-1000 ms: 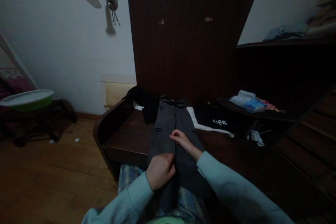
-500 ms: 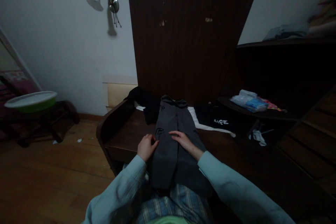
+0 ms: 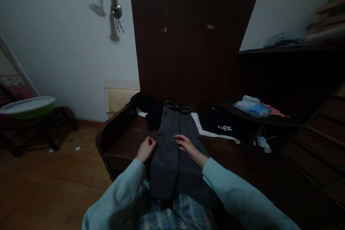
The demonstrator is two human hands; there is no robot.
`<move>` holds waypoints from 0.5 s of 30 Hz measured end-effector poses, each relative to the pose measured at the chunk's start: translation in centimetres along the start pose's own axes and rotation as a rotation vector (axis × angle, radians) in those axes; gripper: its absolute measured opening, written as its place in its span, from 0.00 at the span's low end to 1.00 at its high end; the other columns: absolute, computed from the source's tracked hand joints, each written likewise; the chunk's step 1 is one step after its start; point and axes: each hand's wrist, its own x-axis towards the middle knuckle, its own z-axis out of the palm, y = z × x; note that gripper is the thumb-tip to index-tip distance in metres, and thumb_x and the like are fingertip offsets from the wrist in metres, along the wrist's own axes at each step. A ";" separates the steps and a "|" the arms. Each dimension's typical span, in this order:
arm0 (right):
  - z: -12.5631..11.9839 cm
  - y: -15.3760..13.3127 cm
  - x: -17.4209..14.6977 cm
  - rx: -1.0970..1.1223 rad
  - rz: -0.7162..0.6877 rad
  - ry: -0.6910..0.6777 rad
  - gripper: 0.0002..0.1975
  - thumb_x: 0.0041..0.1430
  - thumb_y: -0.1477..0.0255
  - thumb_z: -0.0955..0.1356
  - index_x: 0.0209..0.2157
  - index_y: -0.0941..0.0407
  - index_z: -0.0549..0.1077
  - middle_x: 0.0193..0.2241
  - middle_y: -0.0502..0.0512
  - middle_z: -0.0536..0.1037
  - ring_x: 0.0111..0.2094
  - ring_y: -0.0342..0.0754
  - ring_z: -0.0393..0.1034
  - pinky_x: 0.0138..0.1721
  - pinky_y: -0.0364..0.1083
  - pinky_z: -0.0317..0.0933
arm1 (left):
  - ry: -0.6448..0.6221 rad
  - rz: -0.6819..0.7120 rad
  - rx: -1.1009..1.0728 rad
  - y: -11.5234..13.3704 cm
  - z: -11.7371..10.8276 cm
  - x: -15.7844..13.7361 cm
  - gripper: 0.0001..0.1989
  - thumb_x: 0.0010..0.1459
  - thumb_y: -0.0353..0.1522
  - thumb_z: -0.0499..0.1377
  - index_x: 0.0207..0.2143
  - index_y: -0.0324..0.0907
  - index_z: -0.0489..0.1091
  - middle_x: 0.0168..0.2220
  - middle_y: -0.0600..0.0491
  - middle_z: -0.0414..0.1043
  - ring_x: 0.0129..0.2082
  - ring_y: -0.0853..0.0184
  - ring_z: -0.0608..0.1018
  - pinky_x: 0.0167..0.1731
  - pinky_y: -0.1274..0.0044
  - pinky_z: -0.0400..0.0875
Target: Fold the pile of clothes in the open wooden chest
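Note:
A pair of grey trousers (image 3: 168, 158) with black lettering lies lengthwise on the dark wooden desk, waistband at the far end and leg ends hanging toward my lap. My left hand (image 3: 147, 148) pinches the left edge of one leg between thumb and fingers. Across the middle, near the gap between the legs, my right hand (image 3: 188, 148) rests on the cloth with fingers stretched. Right of the trousers is a folded black garment (image 3: 215, 120) with white lettering, with white cloth (image 3: 198, 124) along its edge. Behind on the left, a black cloth (image 3: 152, 109) is bunched up.
The desk (image 3: 122, 140) has a raised curved left side and a tall dark back panel (image 3: 185, 43). Plastic packets (image 3: 252, 107) sit on a right-hand shelf. A green-and-white basin (image 3: 29, 107) stands on a low stool at the left. A lamp (image 3: 98, 3) hangs on the wall.
My left hand has shifted slightly left and drawn the trouser edge outward, so the lower lettering looks narrower. My right hand stays nearly in place. The view has tilted slightly.

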 end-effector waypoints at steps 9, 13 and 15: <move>1.0 -0.7 4.3 -0.056 -0.048 0.093 0.14 0.40 0.71 0.65 0.34 0.53 0.71 0.32 0.50 0.74 0.37 0.47 0.66 0.41 0.47 0.58 | -0.039 -0.072 0.238 3.2 1.2 4.7 0.15 0.53 0.43 0.50 0.30 0.42 0.68 0.34 0.49 0.73 0.36 0.64 0.74 0.29 0.79 0.62; 1.0 -0.3 4.4 -0.031 -0.140 0.095 0.14 0.39 0.70 0.66 0.33 0.54 0.72 0.37 0.51 0.74 0.41 0.48 0.65 0.44 0.46 0.56 | 0.008 -0.036 0.205 2.7 1.6 5.2 0.10 0.53 0.37 0.50 0.31 0.43 0.68 0.34 0.51 0.73 0.35 0.66 0.73 0.29 0.80 0.61; 0.8 -0.2 4.1 0.019 -0.132 0.052 0.14 0.41 0.68 0.65 0.34 0.53 0.72 0.38 0.51 0.74 0.43 0.49 0.64 0.43 0.47 0.57 | 0.059 -0.032 0.119 2.2 1.7 5.5 0.11 0.54 0.36 0.49 0.30 0.42 0.68 0.33 0.51 0.73 0.34 0.67 0.73 0.28 0.81 0.61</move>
